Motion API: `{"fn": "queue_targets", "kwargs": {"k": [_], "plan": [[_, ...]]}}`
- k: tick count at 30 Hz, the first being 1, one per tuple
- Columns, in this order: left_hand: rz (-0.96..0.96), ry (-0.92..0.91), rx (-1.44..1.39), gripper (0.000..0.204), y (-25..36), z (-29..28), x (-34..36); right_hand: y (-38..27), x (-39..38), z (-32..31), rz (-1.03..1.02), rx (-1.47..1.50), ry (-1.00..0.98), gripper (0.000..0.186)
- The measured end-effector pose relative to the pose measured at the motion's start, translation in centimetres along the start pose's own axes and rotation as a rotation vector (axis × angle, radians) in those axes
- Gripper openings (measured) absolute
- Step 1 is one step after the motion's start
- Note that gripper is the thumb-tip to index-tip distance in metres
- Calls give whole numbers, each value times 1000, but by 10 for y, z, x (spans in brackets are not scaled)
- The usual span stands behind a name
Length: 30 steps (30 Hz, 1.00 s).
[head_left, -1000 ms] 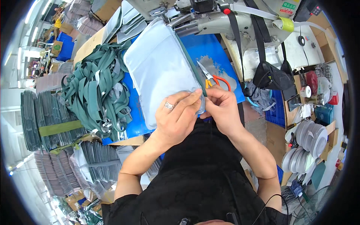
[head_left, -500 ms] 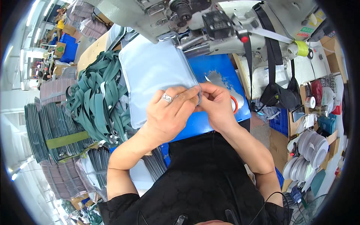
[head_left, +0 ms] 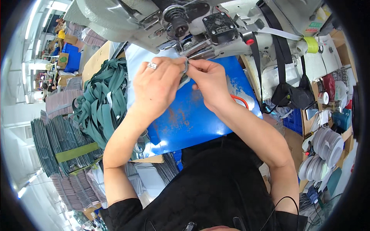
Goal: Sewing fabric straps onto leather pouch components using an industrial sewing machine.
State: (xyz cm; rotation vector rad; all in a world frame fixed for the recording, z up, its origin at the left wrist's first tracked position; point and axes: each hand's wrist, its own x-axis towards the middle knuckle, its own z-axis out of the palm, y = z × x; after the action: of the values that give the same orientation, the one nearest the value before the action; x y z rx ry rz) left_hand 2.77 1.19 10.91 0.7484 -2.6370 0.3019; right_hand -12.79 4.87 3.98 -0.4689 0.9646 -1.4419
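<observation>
My left hand (head_left: 158,84), with a ring on it, lies on a pale blue fabric panel (head_left: 137,54), its fingertips gathered at the panel's right edge just below the sewing machine's metal guide (head_left: 196,50). My right hand (head_left: 210,82) pinches that edge and its grey-green binding (head_left: 185,65), close against my left fingertips. The panel reaches under the machine (head_left: 179,24), and much of it is hidden by my left hand. The orange handle (head_left: 241,99) of a pair of scissors shows beside my right wrist, on the blue work surface (head_left: 185,131).
Heaped green straps (head_left: 100,100) lie left of the surface, beside stacks of folded panels (head_left: 54,142). Black straps (head_left: 281,50) and a mesh pouch (head_left: 295,94) hang at right, above rolls of pale tape (head_left: 320,150). Cartons and blue crates (head_left: 70,56) stand further back.
Both hands have moved forward with the panel toward the machine. The panel has slid under the machine, baring more blue surface. The machine now fills more of the upper view.
</observation>
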Motion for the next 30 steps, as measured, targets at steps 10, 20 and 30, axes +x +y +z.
{"fn": "queue_targets", "kwargs": {"k": [10,20,30], "plan": [[-206,-369,202,80,-25,-38,-48,-10,-4,10,-6,-158,37,24],[23,-395,237,63,-5,-86,-6,6,-7,29,-263,-554,279,25],[238,-514,332,54,-23,-100,13,-19,-18,-9,23,-231,-73,37]]}}
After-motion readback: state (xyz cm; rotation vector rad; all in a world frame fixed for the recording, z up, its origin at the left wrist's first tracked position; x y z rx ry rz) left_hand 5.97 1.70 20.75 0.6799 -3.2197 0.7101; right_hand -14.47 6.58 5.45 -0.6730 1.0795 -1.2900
